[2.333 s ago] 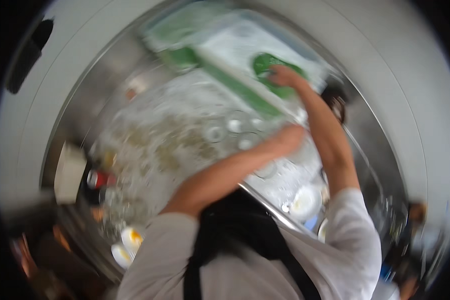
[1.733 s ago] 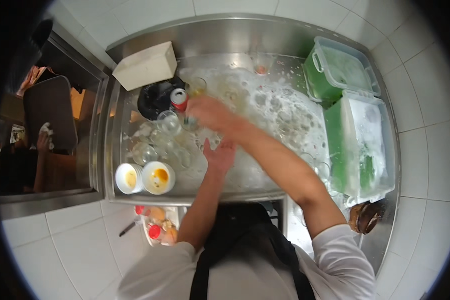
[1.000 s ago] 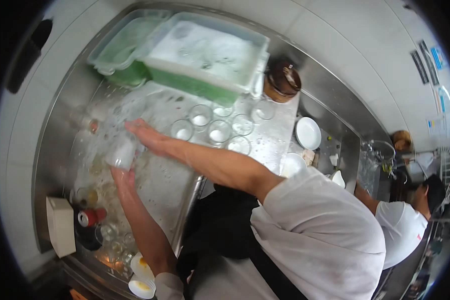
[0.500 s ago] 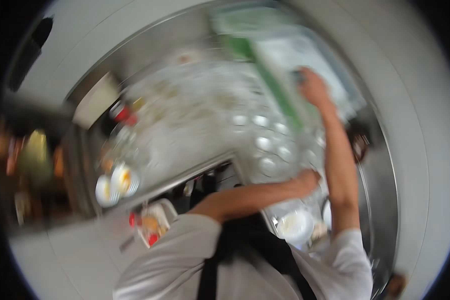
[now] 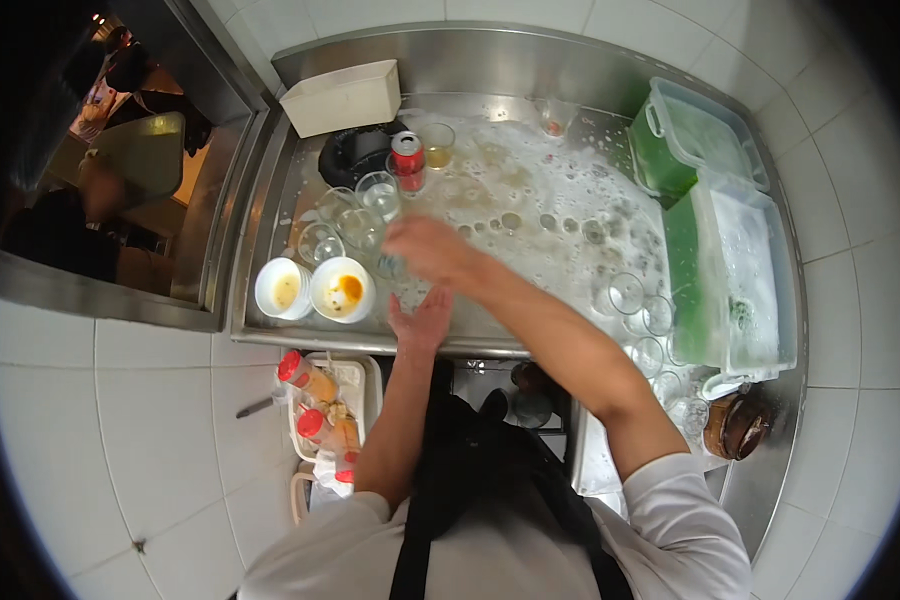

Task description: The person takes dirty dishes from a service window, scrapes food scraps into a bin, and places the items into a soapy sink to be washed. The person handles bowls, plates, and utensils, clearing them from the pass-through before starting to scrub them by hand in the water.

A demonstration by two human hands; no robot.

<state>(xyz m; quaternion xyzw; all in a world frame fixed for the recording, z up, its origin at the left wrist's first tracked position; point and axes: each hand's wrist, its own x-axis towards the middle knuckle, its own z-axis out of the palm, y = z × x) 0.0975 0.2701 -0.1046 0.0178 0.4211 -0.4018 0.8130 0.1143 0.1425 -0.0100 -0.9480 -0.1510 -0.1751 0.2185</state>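
In the head view, the person's two bare hands are over the left half of a wet, sudsy metal bench, near its front edge. The left hand is turned palm up with its fingers spread apart, just inside that edge. The right hand crosses above and beyond it, blurred, beside a group of clear drinking glasses; whether its fingers are clamped on anything cannot be told. These glasses cluster toward the bench's left edge, some seemingly tipped. At the front left corner two white bowls sit side by side, one with pale residue, the other with orange residue. Toward the far left corner are an off-white box, a round black object, a red can and a glass with amber liquid. Near the right edge stands a larger green-sided tub filled with white foam, and in the far right corner a smaller green tub. More clear glasses line up in front of the larger tub, running toward a brown vessel near the right edge. Below the front left corner, red-capped bottles lie in a pale tray.
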